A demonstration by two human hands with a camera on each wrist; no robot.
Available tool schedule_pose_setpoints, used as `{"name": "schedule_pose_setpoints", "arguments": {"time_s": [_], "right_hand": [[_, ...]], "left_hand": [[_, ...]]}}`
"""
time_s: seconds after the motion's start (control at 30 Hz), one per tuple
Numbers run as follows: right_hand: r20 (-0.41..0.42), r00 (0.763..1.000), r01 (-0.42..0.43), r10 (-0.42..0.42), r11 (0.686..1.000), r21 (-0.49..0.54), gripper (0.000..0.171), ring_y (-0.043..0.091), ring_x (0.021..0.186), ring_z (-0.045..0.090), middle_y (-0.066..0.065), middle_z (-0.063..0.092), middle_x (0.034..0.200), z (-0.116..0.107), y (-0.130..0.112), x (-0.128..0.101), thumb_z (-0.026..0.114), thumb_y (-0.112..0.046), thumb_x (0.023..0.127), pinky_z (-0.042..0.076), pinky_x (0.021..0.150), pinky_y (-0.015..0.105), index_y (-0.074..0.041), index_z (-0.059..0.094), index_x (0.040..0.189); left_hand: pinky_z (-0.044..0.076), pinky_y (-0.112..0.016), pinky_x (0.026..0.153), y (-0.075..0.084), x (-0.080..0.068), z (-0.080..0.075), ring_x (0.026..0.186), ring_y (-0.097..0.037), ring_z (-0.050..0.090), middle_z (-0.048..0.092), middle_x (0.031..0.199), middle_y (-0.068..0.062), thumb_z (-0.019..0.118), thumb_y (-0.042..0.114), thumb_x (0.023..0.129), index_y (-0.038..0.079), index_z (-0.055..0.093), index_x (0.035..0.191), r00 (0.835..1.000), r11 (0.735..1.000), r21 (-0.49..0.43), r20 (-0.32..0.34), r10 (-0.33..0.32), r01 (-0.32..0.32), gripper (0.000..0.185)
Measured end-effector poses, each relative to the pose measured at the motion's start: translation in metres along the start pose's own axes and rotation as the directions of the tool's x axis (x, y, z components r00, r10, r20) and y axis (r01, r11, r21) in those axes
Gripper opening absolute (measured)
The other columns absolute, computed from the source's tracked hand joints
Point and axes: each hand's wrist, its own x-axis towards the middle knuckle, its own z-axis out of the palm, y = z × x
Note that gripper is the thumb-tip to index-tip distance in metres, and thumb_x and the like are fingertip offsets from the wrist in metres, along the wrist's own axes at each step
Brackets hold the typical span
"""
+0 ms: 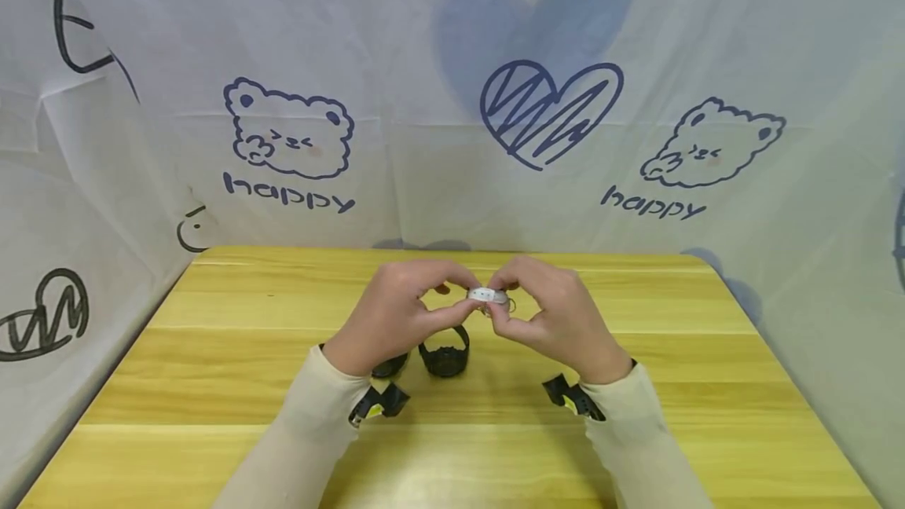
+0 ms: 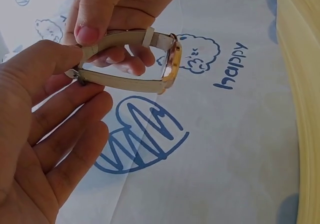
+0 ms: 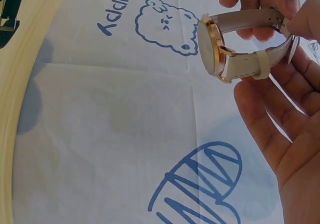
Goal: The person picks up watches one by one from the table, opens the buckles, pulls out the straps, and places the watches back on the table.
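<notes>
You hold the white watch (image 1: 489, 296) up in both hands, left hand (image 1: 396, 316) and right hand (image 1: 558, 320), each grip pinching its strap near the buckle, strap already looped, black watches (image 1: 445, 353) waiting at 6 o'clock on the desk (image 1: 212, 352).

A wristwatch (image 3: 235, 46) with a rose-gold case and pale cream strap hangs above the table. Its strap is looped closed, dial turned sideways.

I count three watches, one white-strapped watch (image 1: 489, 296) held up and two black watches (image 1: 444, 353) on the table (image 1: 707, 383), plus two hands and, on the backdrop, two bear drawings (image 1: 290, 130).
</notes>
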Motion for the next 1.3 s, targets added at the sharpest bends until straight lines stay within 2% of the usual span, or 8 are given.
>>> {"name": "schedule_pose_setpoints", "arguments": {"time_s": [0.27,0.5,0.63,0.73,0.93,1.1,1.3], "right_hand": [[0.016,1.000,-0.009,0.009,1.000,0.024,0.010,0.010,0.082,0.065,-0.001,0.069,0.094,-0.0003,0.0005,-0.0005,0.067,-0.010,0.090,0.059,0.075,0.028,-0.010,0.068,0.100],[0.049,0.999,0.020,-0.020,1.000,0.004,0.013,0.010,0.086,0.066,-0.002,0.071,0.097,-0.0005,-0.0003,0.0002,0.067,-0.022,0.102,0.057,0.076,0.024,-0.010,0.072,0.104],[0.055,0.998,0.032,-0.030,0.999,-0.030,0.013,0.009,0.083,0.064,-0.003,0.070,0.093,-0.0009,-0.0012,0.0005,0.067,-0.023,0.102,0.056,0.073,0.025,-0.011,0.072,0.102],[0.055,0.998,0.012,-0.010,0.999,-0.035,0.008,0.008,0.081,0.063,-0.004,0.070,0.093,-0.0009,-0.0014,0.0004,0.071,-0.019,0.099,0.056,0.072,0.024,-0.012,0.073,0.102],[0.040,0.999,-0.013,0.014,1.000,-0.028,0.008,0.008,0.081,0.063,-0.003,0.071,0.093,-0.0003,-0.0010,0.0007,0.074,-0.010,0.092,0.055,0.072,0.024,-0.012,0.073,0.099],[0.018,1.000,-0.017,0.017,1.000,-0.003,0.007,0.008,0.082,0.065,-0.003,0.072,0.094,0.0003,-0.0002,0.0006,0.073,-0.011,0.092,0.056,0.074,0.022,-0.012,0.073,0.099],[-0.003,1.000,-0.024,0.025,0.997,0.076,0.008,0.010,0.084,0.068,-0.003,0.072,0.096,0.0008,0.0005,0.0001,0.072,-0.009,0.092,0.057,0.081,0.020,-0.010,0.071,0.100]], "left_hand": [[0.058,-0.021,0.080,0.0000,0.0006,0.0000,0.086,-0.008,0.070,0.076,0.099,0.002,0.078,0.013,0.092,0.010,0.075,0.103,1.000,1.000,-0.024,0.019,0.005,-0.004,0.012],[0.058,-0.023,0.083,0.0020,0.0002,-0.0052,0.091,-0.007,0.071,0.077,0.104,0.004,0.079,0.017,0.093,0.012,0.076,0.111,0.998,0.992,0.112,0.042,0.047,-0.051,0.018],[0.058,-0.022,0.077,0.0039,0.0004,-0.0054,0.089,-0.007,0.071,0.077,0.101,0.004,0.080,0.017,0.092,0.011,0.077,0.108,0.996,0.983,0.167,0.044,0.075,-0.081,0.018],[0.058,-0.023,0.076,0.0035,0.0001,-0.0056,0.084,-0.008,0.071,0.077,0.097,0.003,0.082,0.015,0.090,0.010,0.076,0.104,0.996,0.981,0.173,0.031,0.083,-0.087,0.016],[0.058,-0.023,0.078,0.0011,-0.0005,-0.0073,0.083,-0.008,0.070,0.076,0.096,0.003,0.082,0.010,0.089,0.010,0.074,0.101,0.997,0.991,0.111,0.021,0.068,-0.070,0.015],[0.057,-0.020,0.078,0.0013,-0.0009,-0.0080,0.084,-0.008,0.069,0.075,0.097,0.003,0.081,0.009,0.090,0.010,0.073,0.101,0.999,0.998,0.042,0.023,0.038,-0.039,0.013],[0.058,-0.020,0.081,0.0005,0.0002,-0.0064,0.086,-0.008,0.069,0.075,0.100,0.001,0.078,0.007,0.092,0.008,0.071,0.104,1.000,0.998,-0.060,0.024,0.009,-0.007,0.014]]}}
